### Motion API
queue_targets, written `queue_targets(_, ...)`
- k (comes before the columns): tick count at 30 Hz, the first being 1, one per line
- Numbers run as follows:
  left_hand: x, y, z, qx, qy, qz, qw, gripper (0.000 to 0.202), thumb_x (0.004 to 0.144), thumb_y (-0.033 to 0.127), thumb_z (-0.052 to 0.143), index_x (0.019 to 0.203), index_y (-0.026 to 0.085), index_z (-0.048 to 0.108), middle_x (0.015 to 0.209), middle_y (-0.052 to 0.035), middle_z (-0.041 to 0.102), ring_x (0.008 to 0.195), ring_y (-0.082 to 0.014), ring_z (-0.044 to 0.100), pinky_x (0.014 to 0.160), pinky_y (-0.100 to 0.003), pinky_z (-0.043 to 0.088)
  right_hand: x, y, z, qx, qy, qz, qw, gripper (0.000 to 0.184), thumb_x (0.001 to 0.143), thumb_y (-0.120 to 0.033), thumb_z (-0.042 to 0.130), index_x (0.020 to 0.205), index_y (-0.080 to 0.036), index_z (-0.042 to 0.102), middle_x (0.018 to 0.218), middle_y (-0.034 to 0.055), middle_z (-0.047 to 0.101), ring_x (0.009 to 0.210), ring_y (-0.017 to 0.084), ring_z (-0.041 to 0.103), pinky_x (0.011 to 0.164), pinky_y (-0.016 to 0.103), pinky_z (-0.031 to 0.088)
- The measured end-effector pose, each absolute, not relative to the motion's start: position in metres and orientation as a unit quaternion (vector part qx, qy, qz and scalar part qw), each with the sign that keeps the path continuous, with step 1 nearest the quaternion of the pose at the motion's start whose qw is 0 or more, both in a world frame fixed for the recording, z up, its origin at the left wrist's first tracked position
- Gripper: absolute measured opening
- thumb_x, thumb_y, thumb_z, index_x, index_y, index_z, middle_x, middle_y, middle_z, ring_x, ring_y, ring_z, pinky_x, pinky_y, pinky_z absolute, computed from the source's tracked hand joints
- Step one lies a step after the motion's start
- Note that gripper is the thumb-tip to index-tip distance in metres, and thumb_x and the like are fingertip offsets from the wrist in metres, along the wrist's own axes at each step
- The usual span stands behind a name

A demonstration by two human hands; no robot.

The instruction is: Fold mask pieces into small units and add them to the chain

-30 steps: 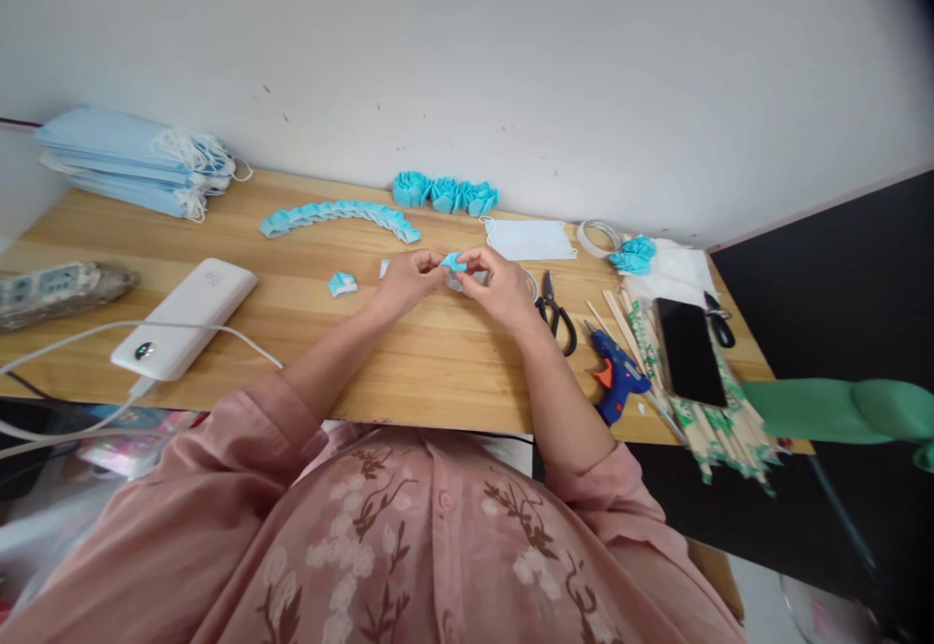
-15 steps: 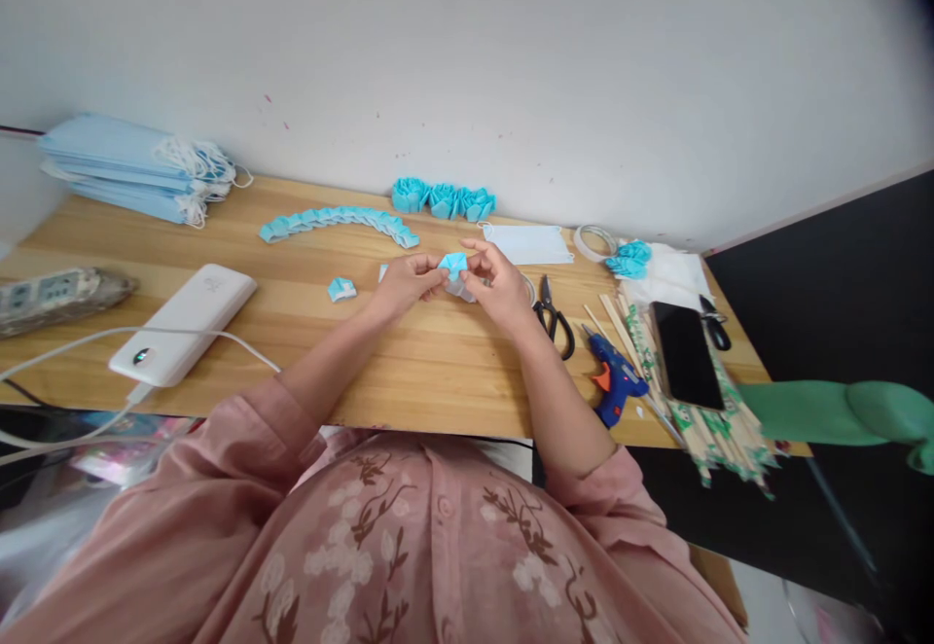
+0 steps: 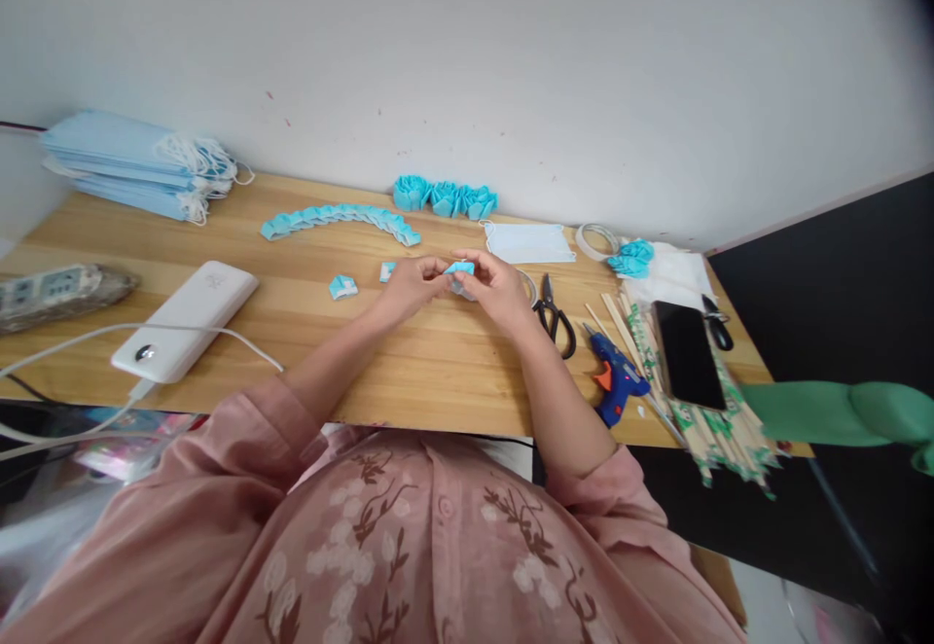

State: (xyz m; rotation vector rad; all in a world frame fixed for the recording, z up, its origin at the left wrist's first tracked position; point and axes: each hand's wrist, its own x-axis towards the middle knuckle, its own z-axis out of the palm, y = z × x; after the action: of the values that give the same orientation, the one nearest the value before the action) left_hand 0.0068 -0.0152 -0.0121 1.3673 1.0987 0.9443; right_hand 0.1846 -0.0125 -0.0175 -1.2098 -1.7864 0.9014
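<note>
- left hand [image 3: 411, 290]: fingertips pinched on one side of a folded piece [image 3: 460, 268], apparently to steady it.
- right hand [image 3: 503, 292]: thumb and fingers closed on the opposite side, likely for control of so small an item.
- scissors [image 3: 555, 317] and glue gun [image 3: 617, 377]: on the table [image 3: 423, 372], to the right, seemingly for easy reach.
- folded piece, location: between both hands, over the table; contact with the wood cannot be told.
- folded piece, look: bright blue above, paler and whitish below; finer creases hidden by fingers.
</note>
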Motion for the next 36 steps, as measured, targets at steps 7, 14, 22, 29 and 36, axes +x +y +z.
queue_targets(7,0.006,-0.015,-0.003,0.549,0.458,0.396,0.577,0.020,0.075,0.036,0.065,0.079,0.016,0.064,0.069,-0.0004,0.064,0.058,-0.0084,0.053,0.053,-0.020,0.039,0.183,-0.010,-0.017,-0.452,-0.633,0.442,0.447,0.043,0.082,-0.042,0.063,0.119,-0.021,0.063,0.095,0.0031,0.070,0.084,0.016,0.065,0.075,0.028,0.053)
queue_targets(14,0.007,-0.016,-0.001,0.550,0.451,0.398,0.580,0.028,0.077,0.044,0.065,0.074,0.016,0.063,0.067,-0.0012,0.063,0.057,-0.0088,0.052,0.052,-0.021,0.039,0.182,-0.011,-0.016,-0.456,-0.632,0.447,0.440,0.046,0.081,-0.046,0.064,0.119,-0.021,0.063,0.096,0.0036,0.070,0.085,0.016,0.065,0.076,0.028,0.053)
queue_targets(22,0.003,-0.015,-0.004,0.543,0.443,0.420,0.577,0.030,0.075,0.044,0.069,0.075,0.015,0.063,0.069,-0.0010,0.064,0.057,-0.0077,0.050,0.054,-0.021,0.038,0.180,-0.012,-0.018,-0.447,-0.623,0.457,0.451,0.047,0.079,-0.048,0.068,0.117,-0.020,0.065,0.099,0.0037,0.070,0.083,0.014,0.062,0.074,0.027,0.051)
queue_targets(29,0.003,-0.015,-0.004,0.542,0.450,0.415,0.577,0.025,0.076,0.039,0.067,0.075,0.015,0.062,0.070,-0.0020,0.065,0.058,-0.0079,0.051,0.055,-0.021,0.037,0.181,-0.010,-0.021,-0.434,-0.621,0.461,0.461,0.041,0.079,-0.044,0.071,0.114,-0.022,0.068,0.096,0.0019,0.069,0.080,0.013,0.060,0.073,0.026,0.049)
queue_targets(36,0.003,-0.014,-0.004,0.541,0.459,0.412,0.572,0.022,0.076,0.037,0.066,0.075,0.015,0.062,0.070,-0.0020,0.066,0.058,-0.0080,0.051,0.056,-0.021,0.037,0.181,-0.011,-0.019,-0.446,-0.630,0.446,0.453,0.039,0.080,-0.041,0.070,0.113,-0.021,0.069,0.087,0.0003,0.065,0.072,0.011,0.054,0.065,0.024,0.045)
